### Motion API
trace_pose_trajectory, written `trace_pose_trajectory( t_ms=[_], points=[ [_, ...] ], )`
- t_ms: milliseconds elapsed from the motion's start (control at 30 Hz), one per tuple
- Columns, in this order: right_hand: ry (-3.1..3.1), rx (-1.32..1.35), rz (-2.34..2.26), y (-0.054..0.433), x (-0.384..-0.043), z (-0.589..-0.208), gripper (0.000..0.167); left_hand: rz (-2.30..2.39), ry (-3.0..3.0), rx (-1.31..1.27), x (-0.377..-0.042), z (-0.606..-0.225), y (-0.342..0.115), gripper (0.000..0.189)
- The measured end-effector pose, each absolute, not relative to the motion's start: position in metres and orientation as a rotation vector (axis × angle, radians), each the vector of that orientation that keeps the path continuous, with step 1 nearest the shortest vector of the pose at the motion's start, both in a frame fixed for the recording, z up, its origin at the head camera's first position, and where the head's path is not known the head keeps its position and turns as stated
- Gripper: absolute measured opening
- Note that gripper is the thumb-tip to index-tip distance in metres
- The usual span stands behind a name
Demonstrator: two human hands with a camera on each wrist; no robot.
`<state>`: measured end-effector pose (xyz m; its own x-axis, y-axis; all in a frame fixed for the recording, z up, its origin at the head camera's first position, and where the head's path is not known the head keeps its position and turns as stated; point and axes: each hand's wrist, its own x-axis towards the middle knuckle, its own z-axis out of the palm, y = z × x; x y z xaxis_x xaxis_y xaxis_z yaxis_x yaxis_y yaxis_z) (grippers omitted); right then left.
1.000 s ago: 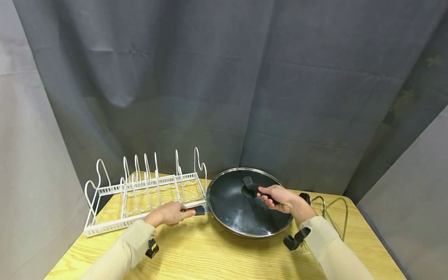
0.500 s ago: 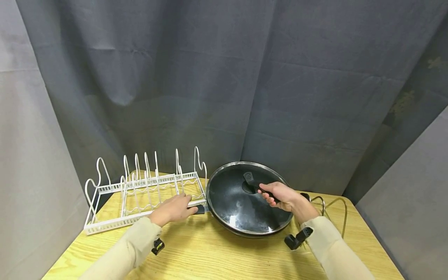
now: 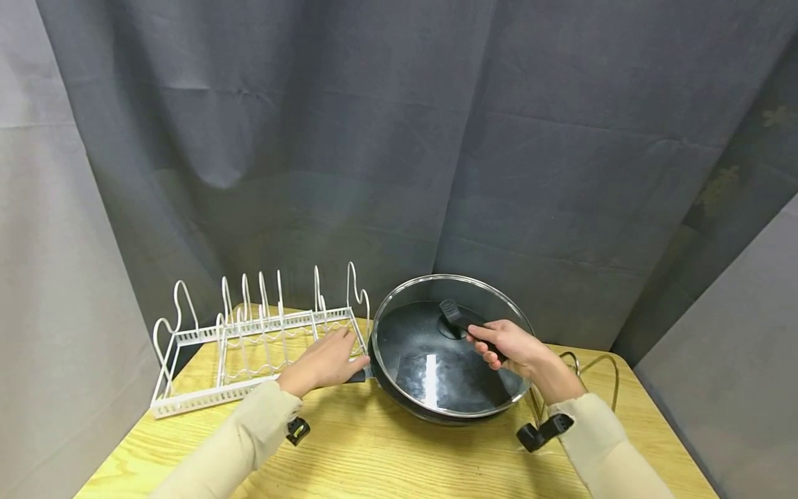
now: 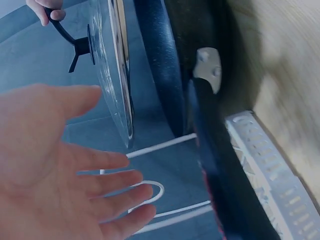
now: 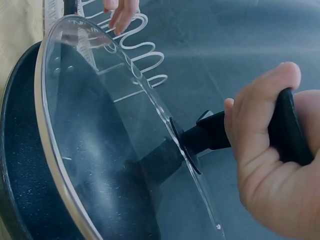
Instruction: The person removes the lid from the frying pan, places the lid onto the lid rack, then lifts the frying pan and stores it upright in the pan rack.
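My right hand [image 3: 508, 346] grips the black handle [image 3: 458, 315] of a round glass lid [image 3: 430, 381] with a metal rim. The lid is held above a black pan [image 3: 395, 398], tilted, and the left wrist view shows a gap between lid and pan. My left hand [image 3: 327, 362] hovers over the pan's black handle [image 3: 357, 377], partly hiding it in the head view. Its fingers are spread and relaxed, apart from the handle [image 4: 220, 165] in the left wrist view. In the right wrist view my right fingers curl round the lid handle [image 5: 290, 132].
A white wire rack [image 3: 212, 397] with upright loops stands on the wooden table [image 3: 349, 450], left of the pan and close to its handle. A metal wire stand [image 3: 614, 378] is at the right, behind my right forearm. Grey curtains [image 3: 399, 138] enclose the table.
The lid has risen off the pan in my right hand, moving up and slightly right. My left hand has let go of the pan handle and lifted, moving right.
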<state>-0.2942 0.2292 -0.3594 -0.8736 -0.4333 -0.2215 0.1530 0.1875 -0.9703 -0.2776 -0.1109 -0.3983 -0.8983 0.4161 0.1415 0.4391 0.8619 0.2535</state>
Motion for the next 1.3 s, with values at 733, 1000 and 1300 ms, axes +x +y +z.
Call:
trace_pose_trajectory(
  t_ms=[733,1000,1300],
  points=[
    [2.210,-0.287,-1.788,0.237,-0.255,-0.335,0.028,-0.540,-2.857,-0.722,-0.275,-0.393,-0.077,0.053],
    [2.323,-0.250,-1.784,0.245,-0.241,-0.332,0.032,-0.588,-2.834,-0.714,-0.274,-0.401,-0.056,0.059],
    [2.411,-0.218,-1.813,0.260,-0.224,-0.326,0.034,-0.646,-2.898,-0.710,-0.272,-0.408,-0.020,0.067]
  ],
)
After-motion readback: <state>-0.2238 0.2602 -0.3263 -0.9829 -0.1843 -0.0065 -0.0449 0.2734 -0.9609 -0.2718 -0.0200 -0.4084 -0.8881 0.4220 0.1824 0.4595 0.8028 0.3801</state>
